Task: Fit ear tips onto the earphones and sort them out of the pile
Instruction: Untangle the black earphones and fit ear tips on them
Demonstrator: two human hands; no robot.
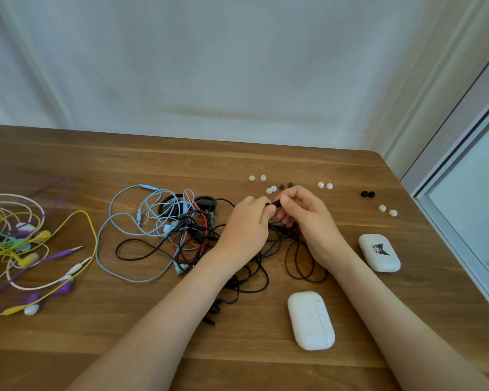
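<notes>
Now we see left hand (246, 221) and right hand (302, 215) pinching one black earbud (274, 205) mid-table, tangled pile (181, 221) just left, loose ear tips (320, 184) beyond, wooden table (119, 320), pale wall (237, 66) far, window frame (449, 153) right

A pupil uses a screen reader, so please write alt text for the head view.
The left hand and the right hand pinch a small black earbud together over a tangled pile of black, red and pale blue earphone cables on a brown wooden table. Beyond them lie small white and black ear tips.
</notes>
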